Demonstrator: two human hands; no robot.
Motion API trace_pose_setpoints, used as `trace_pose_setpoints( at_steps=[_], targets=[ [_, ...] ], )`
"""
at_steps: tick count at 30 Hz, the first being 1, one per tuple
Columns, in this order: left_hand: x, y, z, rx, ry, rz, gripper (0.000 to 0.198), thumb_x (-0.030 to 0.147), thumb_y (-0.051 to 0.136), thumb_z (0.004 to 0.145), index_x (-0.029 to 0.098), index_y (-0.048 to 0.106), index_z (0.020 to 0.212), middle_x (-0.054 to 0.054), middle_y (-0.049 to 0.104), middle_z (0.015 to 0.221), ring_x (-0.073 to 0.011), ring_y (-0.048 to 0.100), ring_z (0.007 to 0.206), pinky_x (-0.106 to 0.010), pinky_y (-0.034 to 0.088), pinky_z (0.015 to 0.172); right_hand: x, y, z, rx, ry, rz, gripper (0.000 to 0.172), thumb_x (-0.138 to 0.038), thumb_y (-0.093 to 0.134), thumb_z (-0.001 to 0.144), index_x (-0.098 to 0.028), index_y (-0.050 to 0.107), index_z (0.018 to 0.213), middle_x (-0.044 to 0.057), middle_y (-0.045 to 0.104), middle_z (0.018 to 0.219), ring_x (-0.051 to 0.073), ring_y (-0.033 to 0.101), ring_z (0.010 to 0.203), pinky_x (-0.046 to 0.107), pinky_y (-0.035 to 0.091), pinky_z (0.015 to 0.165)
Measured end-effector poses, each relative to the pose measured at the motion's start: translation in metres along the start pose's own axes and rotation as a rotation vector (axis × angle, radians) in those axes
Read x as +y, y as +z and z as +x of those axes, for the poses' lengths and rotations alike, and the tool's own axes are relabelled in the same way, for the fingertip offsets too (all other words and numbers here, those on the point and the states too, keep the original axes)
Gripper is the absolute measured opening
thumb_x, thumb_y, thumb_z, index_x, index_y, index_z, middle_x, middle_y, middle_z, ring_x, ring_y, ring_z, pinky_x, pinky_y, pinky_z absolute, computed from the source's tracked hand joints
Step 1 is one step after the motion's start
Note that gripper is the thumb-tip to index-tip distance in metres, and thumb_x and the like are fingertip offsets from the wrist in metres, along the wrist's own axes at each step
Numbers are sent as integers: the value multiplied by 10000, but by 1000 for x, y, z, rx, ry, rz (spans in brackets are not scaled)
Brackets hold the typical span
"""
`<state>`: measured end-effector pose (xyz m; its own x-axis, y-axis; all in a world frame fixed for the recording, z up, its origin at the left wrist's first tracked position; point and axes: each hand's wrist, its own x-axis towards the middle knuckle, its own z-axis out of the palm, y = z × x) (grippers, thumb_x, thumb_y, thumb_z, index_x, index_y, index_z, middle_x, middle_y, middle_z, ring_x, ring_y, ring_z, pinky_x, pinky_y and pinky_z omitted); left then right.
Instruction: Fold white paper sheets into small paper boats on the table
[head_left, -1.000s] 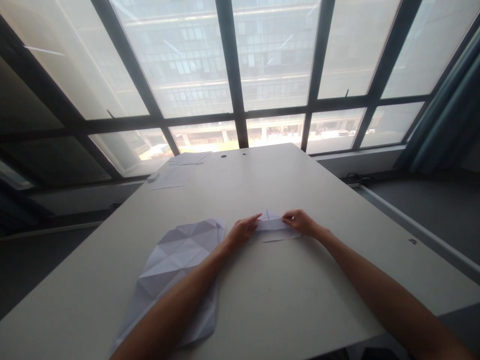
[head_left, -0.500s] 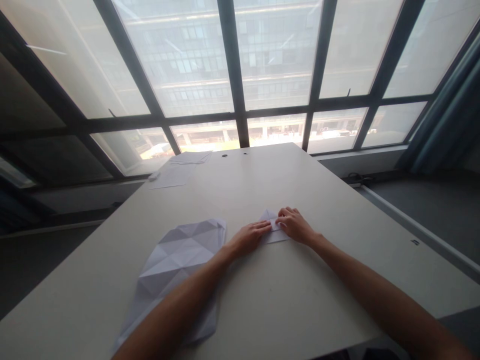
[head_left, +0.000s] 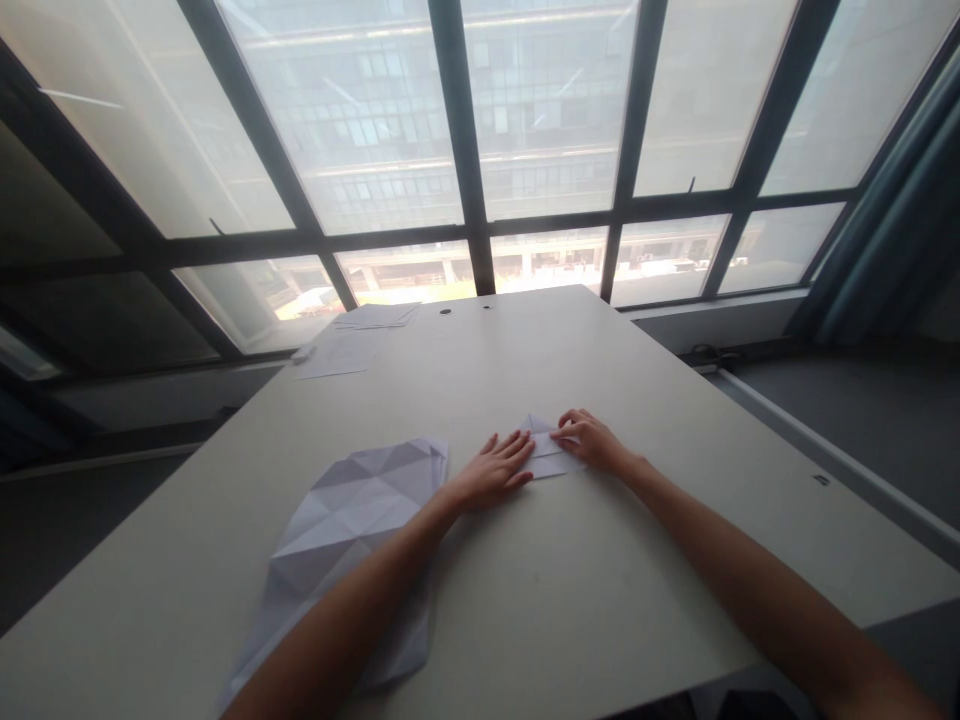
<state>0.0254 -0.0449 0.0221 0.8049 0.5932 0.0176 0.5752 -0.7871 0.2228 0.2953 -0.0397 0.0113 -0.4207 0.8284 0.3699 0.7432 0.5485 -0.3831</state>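
Observation:
A small piece of folded white paper (head_left: pixel 548 464) lies on the white table, its top coming to a point and creases running across it. My left hand (head_left: pixel 493 473) rests flat over its left side, fingers spread. At the right side, my right hand (head_left: pixel 592 441) has its fingers bent and pinched on the paper's edge; the thumb is partly hidden. Left of my hands, a large creased white sheet (head_left: pixel 352 510) with a pattern of triangular folds lies partly under my left forearm.
Several white sheets (head_left: pixel 337 355) lie at the table's far left corner. A dark round spot (head_left: pixel 445 312) marks the far end of the table (head_left: pixel 480 380), and a small dark mark (head_left: pixel 821 480) is near its right edge. Tall framed windows (head_left: pixel 551 120) stand beyond.
My left hand has spread its fingers and shifted slightly left and down on the folded paper. My right hand stays at the paper's right side, with its fingers slightly shifted.

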Motion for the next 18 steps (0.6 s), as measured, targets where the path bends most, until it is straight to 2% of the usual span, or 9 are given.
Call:
trace_pose_setpoints(
  at_steps=[4, 11, 14, 18],
  targets=[
    [-6, 2, -1, 21, -84, 3, 593, 535, 200, 1002, 263, 181, 1529, -61, 137, 1590, -228, 82, 1475, -493, 56, 1174, 16, 1, 0, 23, 44, 18, 196, -259, 625, 872, -305, 754, 1012, 55, 643, 1069, 202, 573, 1008, 337, 443, 937],
    [-14, 2, -4, -1, -233, 35, 681, 559, 166, 990, 159, 115, 1539, -147, 99, 1585, -262, 50, 1474, -540, 46, 1159, 20, -1, 0, 11, 101, 13, 198, -249, 649, 839, -261, 749, 1009, 48, 662, 1096, 214, 570, 1046, 318, 429, 964],
    [-14, 4, -3, 3, -249, 36, 652, 529, 162, 998, 166, 123, 1538, -137, 109, 1587, -256, 63, 1474, -539, 49, 1160, 23, -3, 0, 10, 125, 4, 198, -258, 653, 832, -259, 745, 1007, 47, 664, 1098, 213, 572, 1043, 316, 434, 952],
    [-12, 8, -2, 93, -287, 7, 557, 430, 163, 1015, 207, 223, 1522, -91, 195, 1581, -244, 126, 1469, -519, 85, 1168, 23, -5, 0, 9, 145, -5, 201, -264, 660, 824, -254, 743, 1007, 49, 663, 1086, 213, 575, 1032, 314, 439, 933]
  ],
)
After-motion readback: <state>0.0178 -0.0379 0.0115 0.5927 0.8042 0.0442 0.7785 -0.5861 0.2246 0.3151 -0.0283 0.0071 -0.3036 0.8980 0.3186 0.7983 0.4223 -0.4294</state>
